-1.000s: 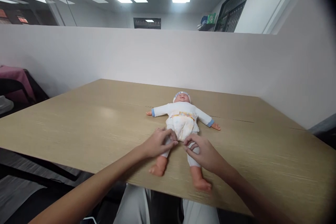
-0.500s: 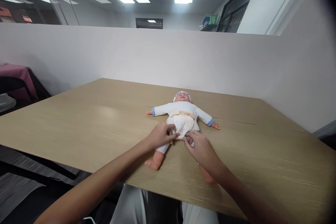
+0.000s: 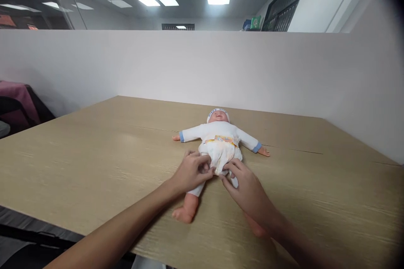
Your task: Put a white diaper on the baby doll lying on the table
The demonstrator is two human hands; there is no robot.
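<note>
Table (image 3: 94, 143): pale wood grain, set before a white wall (image 3: 158, 63).
Doll (image 3: 217, 128): lay on its back on the table, arms out, head toward the wall, feet toward the person.
Diaper (image 3: 221, 153): sat around the doll's hips, patterned band (image 3: 224, 138) across the front.
Left hand (image 3: 194, 170): bent at the diaper's lower edge by one leg, thumb near the curled fingers; whether cloth was caught between them could not be told.
Right hand (image 3: 248, 183): curled at the other leg, thumb and fingertips close together; a pinch could not be confirmed either.
Leg openings: probably best worked with small, matched outward tugs, fingertips tracing the rim so no fold was left tucked under.
</note>
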